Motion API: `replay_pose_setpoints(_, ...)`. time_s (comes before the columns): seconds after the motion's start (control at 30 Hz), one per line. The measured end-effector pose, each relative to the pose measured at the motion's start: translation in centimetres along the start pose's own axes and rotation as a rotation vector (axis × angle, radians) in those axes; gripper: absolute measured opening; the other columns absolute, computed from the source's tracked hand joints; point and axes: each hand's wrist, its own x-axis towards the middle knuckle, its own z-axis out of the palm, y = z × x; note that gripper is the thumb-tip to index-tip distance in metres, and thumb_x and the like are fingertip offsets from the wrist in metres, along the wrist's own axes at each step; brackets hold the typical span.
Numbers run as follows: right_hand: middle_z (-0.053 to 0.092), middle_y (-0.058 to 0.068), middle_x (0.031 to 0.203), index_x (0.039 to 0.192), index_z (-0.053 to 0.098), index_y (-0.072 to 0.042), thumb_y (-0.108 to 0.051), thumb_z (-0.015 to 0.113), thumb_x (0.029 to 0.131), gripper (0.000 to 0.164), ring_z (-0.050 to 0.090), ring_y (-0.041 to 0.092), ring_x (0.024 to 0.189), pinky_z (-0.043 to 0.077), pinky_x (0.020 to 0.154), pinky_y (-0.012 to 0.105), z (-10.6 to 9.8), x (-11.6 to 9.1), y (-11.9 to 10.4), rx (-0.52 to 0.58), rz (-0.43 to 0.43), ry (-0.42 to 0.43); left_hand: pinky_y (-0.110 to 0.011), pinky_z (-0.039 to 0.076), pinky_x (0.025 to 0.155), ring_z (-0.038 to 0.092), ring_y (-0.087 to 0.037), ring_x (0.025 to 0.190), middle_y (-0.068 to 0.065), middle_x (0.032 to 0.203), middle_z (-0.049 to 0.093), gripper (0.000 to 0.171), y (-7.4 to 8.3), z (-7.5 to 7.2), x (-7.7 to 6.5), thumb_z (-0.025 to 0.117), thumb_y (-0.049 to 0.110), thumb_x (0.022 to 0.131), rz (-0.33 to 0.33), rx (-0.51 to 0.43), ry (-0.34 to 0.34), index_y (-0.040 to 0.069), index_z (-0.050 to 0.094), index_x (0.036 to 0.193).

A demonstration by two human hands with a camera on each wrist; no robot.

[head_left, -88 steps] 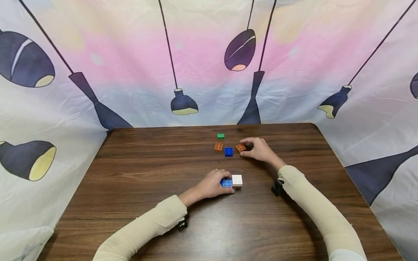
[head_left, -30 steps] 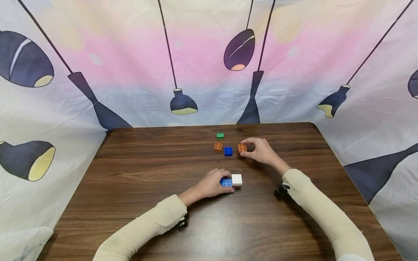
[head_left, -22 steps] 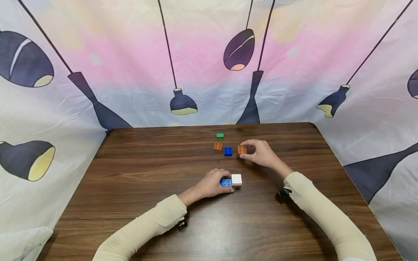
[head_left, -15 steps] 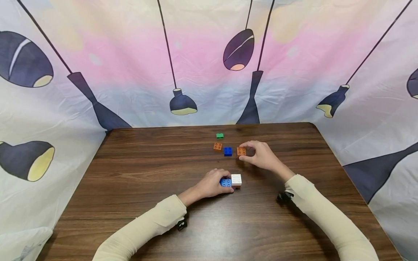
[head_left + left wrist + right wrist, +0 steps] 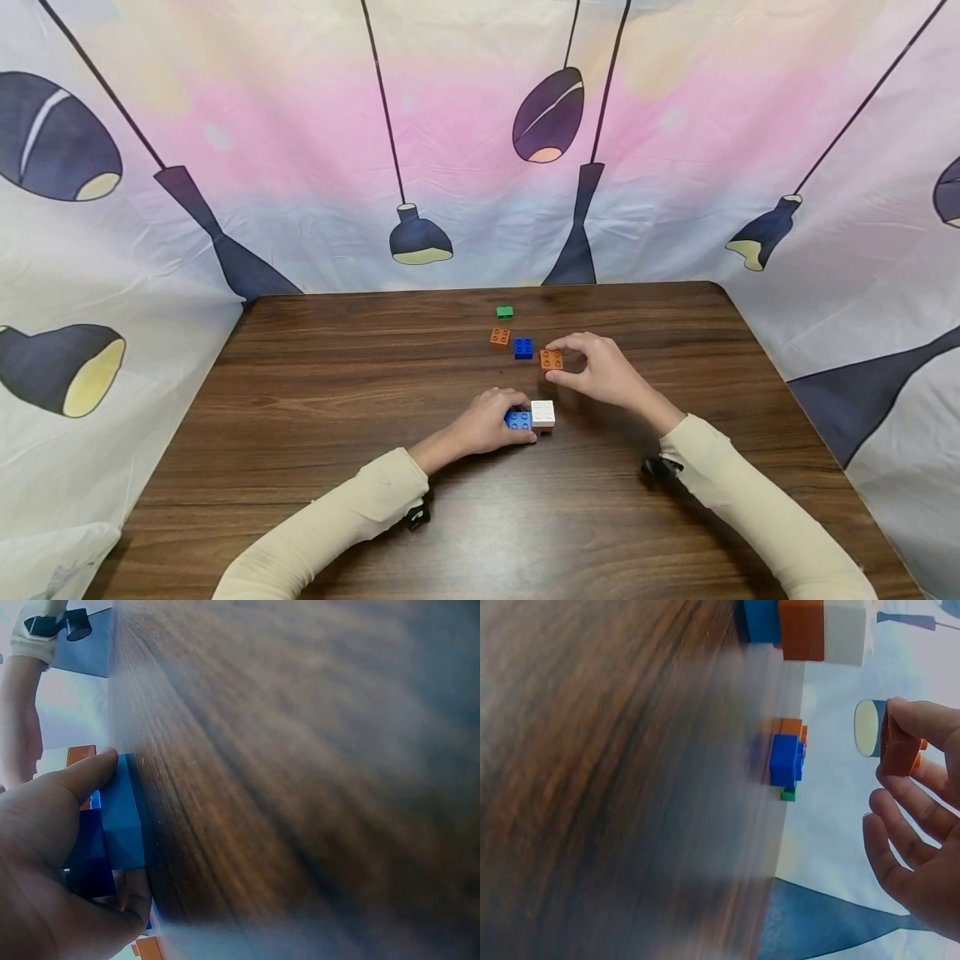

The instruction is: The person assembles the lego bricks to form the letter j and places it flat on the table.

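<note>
My left hand [image 5: 489, 423] grips a stack of toy building bricks resting on the table. A light blue brick [image 5: 519, 420] tops its left side and a white brick [image 5: 543, 413] its right. In the right wrist view an orange brick [image 5: 802, 631] shows below the white brick, above a blue brick [image 5: 762, 621]. Part of the stack is covered by the left fingers. My right hand [image 5: 604, 372] pinches a loose orange brick [image 5: 551, 359] between thumb and finger; the right wrist view shows this orange brick [image 5: 900, 748] lifted off the table.
Behind the stack, a dark blue brick [image 5: 523, 348], another orange brick [image 5: 500, 336] and a green brick [image 5: 505, 312] lie on the wooden table [image 5: 337, 367]. A patterned cloth [image 5: 465, 167] hangs along the table's far edge and sides.
My right hand has picked up the orange brick and carried it nearer, towards the stack. The brick has turned square to the view. My left hand and the stack stay put.
</note>
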Motion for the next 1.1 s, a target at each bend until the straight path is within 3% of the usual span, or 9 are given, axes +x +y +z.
replay_pose_setpoints(0.47,0.071,-0.002,0.106,0.120,0.074,-0.016,-0.033,0.084,0.086,0.039,0.066,0.020,0.095,0.056,0.078,0.039,0.2,-1.5,-1.9,-0.013,-0.072,0.006,-0.033,0.049,0.083,0.062,-0.016,0.097,-0.004,0.112,0.073,0.043,0.0,0.1,0.0,0.083,0.035,0.087,0.009,0.008,0.012,0.007,0.070,0.117)
replay_pose_setpoints(0.8,0.072,0.000,0.112,0.120,0.074,-0.015,-0.033,0.084,0.086,0.039,0.066,0.018,0.097,0.055,0.078,0.037,0.3,-2.3,-2.5,-0.026,-0.081,-0.003,-0.032,0.048,0.084,0.062,-0.016,0.097,-0.004,0.113,0.073,0.043,-0.2,0.2,0.1,0.082,0.035,0.088,-0.003,0.010,0.007,0.007,0.070,0.118)
replay_pose_setpoints(1.1,0.073,-0.001,0.113,0.121,0.074,-0.015,-0.031,0.085,0.086,0.040,0.067,0.023,0.107,0.055,0.088,0.046,0.8,-3.2,-2.7,-0.010,-0.103,-0.013,-0.031,0.047,0.080,0.061,-0.015,0.095,-0.003,0.113,0.073,0.043,-0.1,0.2,0.1,0.082,0.036,0.088,-0.006,0.004,0.004,0.008,0.070,0.119)
